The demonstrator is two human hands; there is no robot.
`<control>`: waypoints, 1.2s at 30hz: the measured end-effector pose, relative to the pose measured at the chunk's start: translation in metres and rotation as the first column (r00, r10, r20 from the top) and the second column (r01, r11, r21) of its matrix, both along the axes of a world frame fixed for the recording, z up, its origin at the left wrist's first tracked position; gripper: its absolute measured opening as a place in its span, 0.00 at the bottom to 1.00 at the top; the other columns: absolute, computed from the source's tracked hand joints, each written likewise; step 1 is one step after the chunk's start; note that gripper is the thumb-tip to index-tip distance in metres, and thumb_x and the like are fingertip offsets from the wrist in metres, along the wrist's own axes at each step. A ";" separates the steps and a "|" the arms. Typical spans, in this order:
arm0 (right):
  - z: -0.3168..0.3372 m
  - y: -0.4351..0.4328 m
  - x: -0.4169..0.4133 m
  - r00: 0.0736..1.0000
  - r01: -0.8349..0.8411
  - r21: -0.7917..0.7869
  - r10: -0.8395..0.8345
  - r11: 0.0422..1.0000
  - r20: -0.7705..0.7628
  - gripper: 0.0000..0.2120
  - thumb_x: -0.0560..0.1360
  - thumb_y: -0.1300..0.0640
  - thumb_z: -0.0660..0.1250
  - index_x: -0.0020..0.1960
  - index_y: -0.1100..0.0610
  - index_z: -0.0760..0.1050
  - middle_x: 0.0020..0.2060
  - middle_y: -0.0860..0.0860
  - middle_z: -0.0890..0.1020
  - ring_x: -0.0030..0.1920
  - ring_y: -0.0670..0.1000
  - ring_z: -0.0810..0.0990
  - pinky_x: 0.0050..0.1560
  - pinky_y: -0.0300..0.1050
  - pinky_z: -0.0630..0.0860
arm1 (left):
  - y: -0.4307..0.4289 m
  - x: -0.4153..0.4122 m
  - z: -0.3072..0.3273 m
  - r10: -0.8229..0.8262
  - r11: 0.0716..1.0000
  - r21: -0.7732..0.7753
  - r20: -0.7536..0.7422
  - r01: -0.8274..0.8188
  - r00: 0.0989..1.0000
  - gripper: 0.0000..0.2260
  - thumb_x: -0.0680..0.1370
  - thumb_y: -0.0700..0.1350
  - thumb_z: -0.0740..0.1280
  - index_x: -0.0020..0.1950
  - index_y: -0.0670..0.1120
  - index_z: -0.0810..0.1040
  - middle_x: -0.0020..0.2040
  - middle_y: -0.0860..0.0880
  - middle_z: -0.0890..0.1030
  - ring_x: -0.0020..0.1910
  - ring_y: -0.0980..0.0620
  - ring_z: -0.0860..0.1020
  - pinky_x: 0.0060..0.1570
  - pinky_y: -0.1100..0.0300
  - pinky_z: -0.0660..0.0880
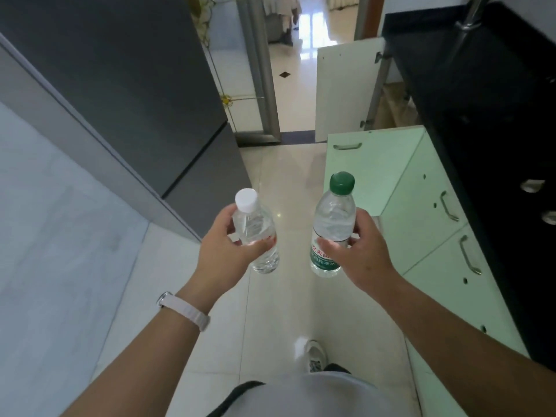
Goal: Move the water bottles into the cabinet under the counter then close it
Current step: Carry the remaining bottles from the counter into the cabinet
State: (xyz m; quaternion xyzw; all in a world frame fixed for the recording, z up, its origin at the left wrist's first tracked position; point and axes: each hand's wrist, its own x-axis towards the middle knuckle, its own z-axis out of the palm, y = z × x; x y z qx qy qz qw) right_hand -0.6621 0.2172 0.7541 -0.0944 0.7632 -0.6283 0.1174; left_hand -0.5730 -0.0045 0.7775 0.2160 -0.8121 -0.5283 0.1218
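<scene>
one bottle (258,233) had a white cap, the other (331,227) a green cap and label; cabinet doors (427,206) were pale green, the counter (496,115) black.

Daylight came from the doorway (313,22) ahead, blown out and glaring off the floor (288,188). My counter (481,115) went nearly black. Fisheye bent the edges hard, and everything looked a bit soft.

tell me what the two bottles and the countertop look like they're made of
White-capped bottle and green-capped bottle: thin clear plastic, see-through with ribbed walls; opaque plastic caps. Countertop: probably polished dark stone or a lookalike, glossy black with faint reflections.
</scene>
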 end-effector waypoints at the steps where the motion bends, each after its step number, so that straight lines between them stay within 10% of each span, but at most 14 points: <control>1: 0.001 -0.004 -0.010 1.000 0.009 -0.002 -0.009 1.000 -0.002 0.23 0.58 0.40 0.75 0.50 0.34 0.72 0.46 0.34 0.81 0.46 0.39 0.82 0.43 0.35 0.78 | -0.002 -0.008 0.003 0.007 1.000 0.004 -0.003 -0.007 1.000 0.31 0.63 0.56 0.81 0.63 0.60 0.76 0.55 0.61 0.83 0.54 0.60 0.81 0.48 0.68 0.78; 22: 0.002 -0.121 -0.193 0.983 0.184 0.100 -0.183 0.978 -0.024 0.23 0.66 0.54 0.79 0.56 0.46 0.73 0.46 0.41 0.81 0.47 0.40 0.81 0.53 0.50 0.80 | -0.143 -0.226 -0.039 -0.224 0.968 0.115 -0.021 0.225 0.974 0.31 0.64 0.51 0.83 0.64 0.58 0.76 0.54 0.58 0.84 0.53 0.58 0.82 0.49 0.65 0.79; 36: 0.025 -0.216 -0.331 0.912 0.408 0.126 -0.397 0.904 -0.104 0.26 0.59 0.43 0.76 0.56 0.43 0.74 0.48 0.39 0.82 0.49 0.41 0.81 0.48 0.43 0.78 | -0.270 -0.412 -0.046 -0.379 0.909 0.158 -0.068 0.385 0.923 0.35 0.59 0.60 0.83 0.63 0.62 0.76 0.53 0.62 0.83 0.52 0.61 0.82 0.43 0.71 0.77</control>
